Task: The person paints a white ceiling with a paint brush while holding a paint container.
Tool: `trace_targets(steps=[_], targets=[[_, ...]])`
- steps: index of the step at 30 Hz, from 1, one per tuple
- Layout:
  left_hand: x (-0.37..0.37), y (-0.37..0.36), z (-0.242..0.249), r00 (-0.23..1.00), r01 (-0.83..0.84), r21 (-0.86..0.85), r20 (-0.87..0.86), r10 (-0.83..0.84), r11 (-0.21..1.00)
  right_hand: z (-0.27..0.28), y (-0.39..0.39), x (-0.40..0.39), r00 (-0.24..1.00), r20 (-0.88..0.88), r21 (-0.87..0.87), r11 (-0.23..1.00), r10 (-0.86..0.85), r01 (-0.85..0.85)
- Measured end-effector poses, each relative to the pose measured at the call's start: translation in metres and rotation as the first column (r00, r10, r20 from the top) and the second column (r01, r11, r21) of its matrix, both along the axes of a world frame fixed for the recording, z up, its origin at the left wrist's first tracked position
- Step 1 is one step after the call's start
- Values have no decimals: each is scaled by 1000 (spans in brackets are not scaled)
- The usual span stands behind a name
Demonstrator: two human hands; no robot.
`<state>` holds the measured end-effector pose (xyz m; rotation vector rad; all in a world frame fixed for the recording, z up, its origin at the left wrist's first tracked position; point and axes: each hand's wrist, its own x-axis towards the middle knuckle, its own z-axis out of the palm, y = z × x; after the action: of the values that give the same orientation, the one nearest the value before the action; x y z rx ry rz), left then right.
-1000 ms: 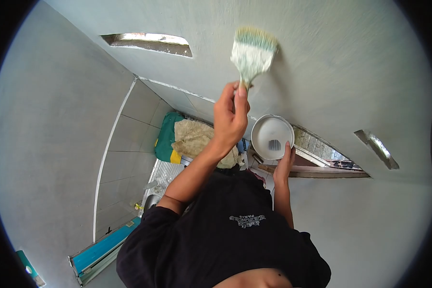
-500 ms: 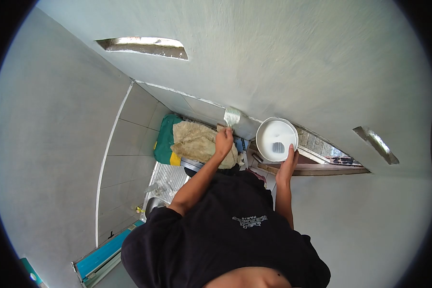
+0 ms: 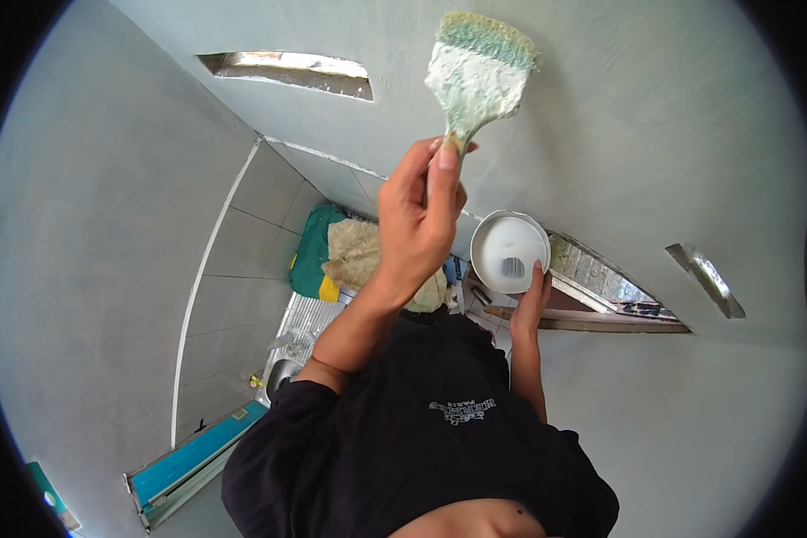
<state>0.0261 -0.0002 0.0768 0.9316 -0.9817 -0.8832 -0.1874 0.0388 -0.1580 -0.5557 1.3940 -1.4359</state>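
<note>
My left hand [image 3: 417,211] is closed on the handle of a wide brush [image 3: 480,76], bristles pointing up. Thick white paint coats its lower part, while the bristle tips look greenish. The brush is in front of the grey wall [image 3: 628,117]; whether it touches is unclear. Lower right, my right hand [image 3: 531,300] grips the rim of a round white tub [image 3: 511,253], the thumb at its edge and the other fingers mostly hidden. White paint lies inside the tub, with a grey patch near its lower side.
Below my hands are a beige cloth [image 3: 354,251], a green and yellow item [image 3: 309,260] and a metal sink [image 3: 282,375]. A triangular opening [image 3: 614,287] lies right of the tub. The wall has slots at upper left [image 3: 287,72] and right [image 3: 707,280]. Grey tiles [image 3: 233,296] line the left corner.
My left hand has risen with the brush, from low by the tiles to high in front of the wall, nearer the camera. The tub has shifted slightly in view.
</note>
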Motion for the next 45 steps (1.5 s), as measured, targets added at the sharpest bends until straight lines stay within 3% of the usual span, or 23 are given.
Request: trace_targets(steps=[2,3,9,14,15,19,21,25,28,29,30,33,37,41,45], targets=[[-2,-18,-21,996,11,8,92,-11,1000,4,-2,3,999,32,27,999,-32,31],[-3,-26,-44,997,45,64,52,-49,997,6,-2,3,999,28,20,999,-33,33],[-13,-19,-239,943,-32,248,329,-53,968,7,8,-3,997,26,7,998,-70,70],[-24,10,-351,878,-143,374,476,-57,916,6,13,-12,996,-22,9,996,-88,88],[-24,12,-355,857,-206,396,515,-30,895,6,14,-13,996,-22,11,996,-88,88],[-16,1,-334,866,-196,437,497,-55,878,9,13,-14,996,-6,0,996,-92,92],[-14,-5,-269,946,-64,531,303,-118,845,10,16,-14,995,-1,9,995,-104,104],[-13,-1,-130,977,-8,510,187,-102,860,11,14,-12,994,-33,27,994,-101,102],[-13,8,-61,990,49,403,103,-98,914,11,13,-11,996,-22,33,995,-91,91],[-15,11,-43,993,52,284,87,-79,958,10,13,-12,996,-16,33,996,-86,86],[-17,12,-32,996,50,158,70,-61,986,8,12,-13,996,-15,33,996,-83,84],[-25,1,-22,999,50,30,17,-50,998,7,9,-8,998,20,20,998,-68,67],[-28,-21,-101,986,5,109,167,-23,994,9,9,-8,995,15,23,995,-98,98],[-27,-16,-240,933,-78,204,359,-1,976,12,12,-6,990,29,19,991,-135,134],[-24,1,-335,873,-138,294,487,-24,946,9,15,-8,991,7,1,991,-133,133]])
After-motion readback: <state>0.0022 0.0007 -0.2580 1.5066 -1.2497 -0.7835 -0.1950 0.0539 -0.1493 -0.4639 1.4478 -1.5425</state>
